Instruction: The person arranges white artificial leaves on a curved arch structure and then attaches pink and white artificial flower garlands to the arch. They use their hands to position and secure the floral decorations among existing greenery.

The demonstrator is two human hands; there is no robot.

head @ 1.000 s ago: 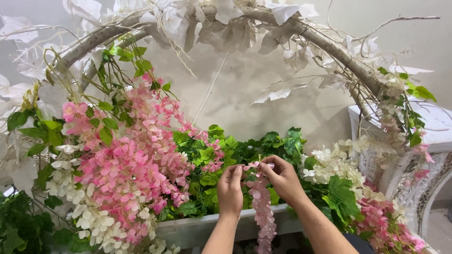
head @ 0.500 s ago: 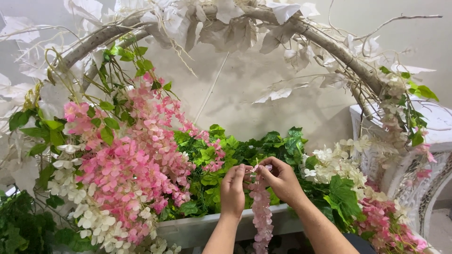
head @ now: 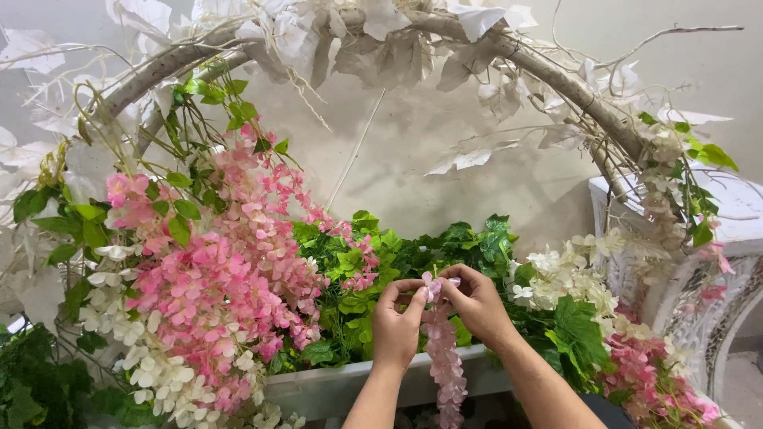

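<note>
A hanging strand of pale pink artificial flowers [head: 443,357] dangles between my two hands, in front of a bed of green leaves [head: 397,262]. My left hand [head: 396,324] pinches the top of the strand with thumb and fingers. My right hand [head: 479,306] grips the same top end from the other side, fingertips touching those of the left. The strand's lower end reaches the bottom edge of the view.
A big cluster of pink and white flowers [head: 214,294] hangs at the left. A curved branch arch [head: 556,79] with white leaves spans overhead. White blossoms [head: 568,278] and more pink ones [head: 652,373] sit right. A pale trough [head: 334,389] runs below; a carved white stand [head: 715,262] stands right.
Both hands stay at the top of the pink strand and have shifted only slightly; the fingers have worked a little at its tip.
</note>
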